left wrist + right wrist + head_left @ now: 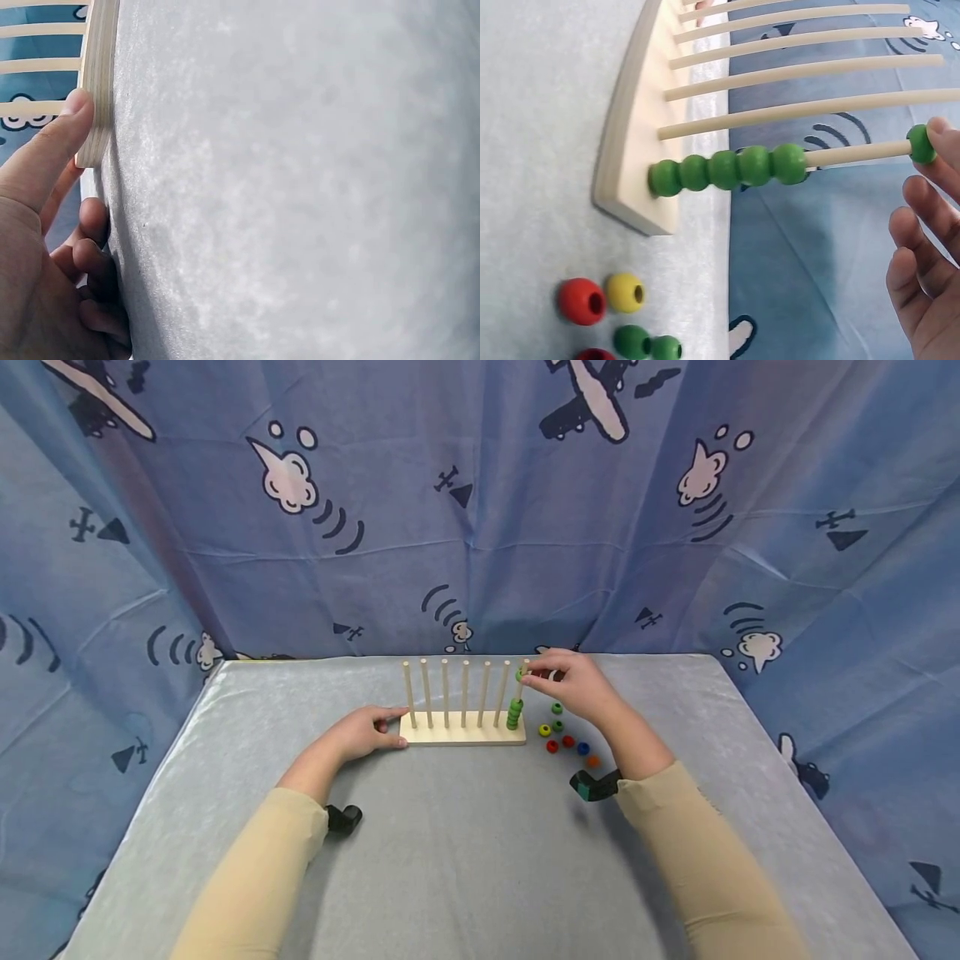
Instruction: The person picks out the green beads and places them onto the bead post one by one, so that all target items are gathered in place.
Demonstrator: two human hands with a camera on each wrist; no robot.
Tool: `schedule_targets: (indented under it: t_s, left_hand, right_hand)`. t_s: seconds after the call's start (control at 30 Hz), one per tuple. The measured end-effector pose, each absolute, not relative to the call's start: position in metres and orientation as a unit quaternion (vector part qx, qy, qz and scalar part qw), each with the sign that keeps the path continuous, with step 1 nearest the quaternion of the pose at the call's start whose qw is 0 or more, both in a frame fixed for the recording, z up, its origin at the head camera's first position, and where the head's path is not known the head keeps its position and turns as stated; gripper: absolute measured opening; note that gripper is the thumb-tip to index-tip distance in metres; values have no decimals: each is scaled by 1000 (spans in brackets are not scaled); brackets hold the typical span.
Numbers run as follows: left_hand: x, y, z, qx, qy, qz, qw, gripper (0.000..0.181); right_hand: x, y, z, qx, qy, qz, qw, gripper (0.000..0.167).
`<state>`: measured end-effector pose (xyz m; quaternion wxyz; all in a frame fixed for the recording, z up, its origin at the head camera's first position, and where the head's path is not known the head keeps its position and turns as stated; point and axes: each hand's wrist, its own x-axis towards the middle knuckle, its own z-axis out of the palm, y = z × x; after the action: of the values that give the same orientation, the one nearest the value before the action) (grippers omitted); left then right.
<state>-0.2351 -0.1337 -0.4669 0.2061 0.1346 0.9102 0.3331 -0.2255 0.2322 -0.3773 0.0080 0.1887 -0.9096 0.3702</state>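
Observation:
A pale wooden peg stand (461, 735) with a row of upright pegs sits on the table. My left hand (360, 732) grips the stand's left end, the thumb (73, 112) on its front edge and another finger behind. At the top of the rightmost peg, my right hand (573, 683) pinches a green bead (921, 144) between thumb and finger; the peg's tip is hidden there in the right wrist view. Lower on that same peg is a stack of several green beads (724, 169). The other pegs carry no beads.
Loose beads lie right of the stand, among them a yellow bead (545, 730), a blue bead (583, 748), an orange bead (593, 762), red ones and green ones. A light grey cloth covers the table (465, 843). Behind hangs a blue printed curtain (480, 577).

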Motion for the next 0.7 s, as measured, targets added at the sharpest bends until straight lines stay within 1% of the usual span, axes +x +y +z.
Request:
schedule_targets:
  t_s: [0.3,0.7]
  left_hand:
    - [-235,-134,-466,130,908,342,206,66]
    - [-234,-135,-467,135,907,345,201,64]
  right_hand:
    - [-228,232,-398,170,-918,358,-22,25]
    - [-227,231,-412,173,-922,342,-55,29]
